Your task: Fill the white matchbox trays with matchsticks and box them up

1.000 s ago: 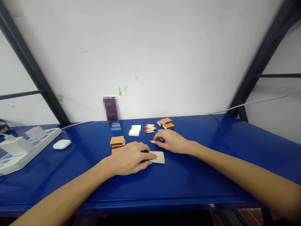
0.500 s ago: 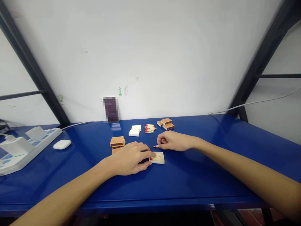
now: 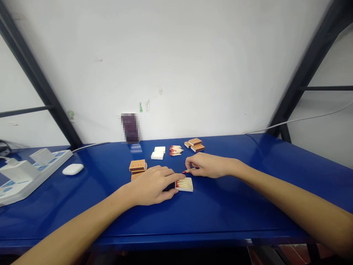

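Observation:
My left hand [image 3: 158,185] holds the left end of a white matchbox tray [image 3: 190,190], index finger along the far edge and thumb at the near corner. Red-headed matches [image 3: 183,183] lie inside it, heads to the left. Just beyond the tray, my right hand [image 3: 205,165] pinches a few matches [image 3: 187,170], their red heads pointing left; how many is hard to make out. Farther back is a loose pile of matches [image 3: 175,150]. Left of that pile sit two white matchbox trays [image 3: 157,155].
Orange matchboxes [image 3: 137,165] are stacked by my left hand, partly covered by it. More matchboxes [image 3: 196,143] stand at the back. On the left are a white rounded case [image 3: 72,169] and a power strip [image 3: 57,162] with plugs. A dark pixelated object [image 3: 131,128] leans on the wall.
The right hand's matches have shifted slightly right and tilted. My left index finger has moved from over the matches in the tray to its far edge.

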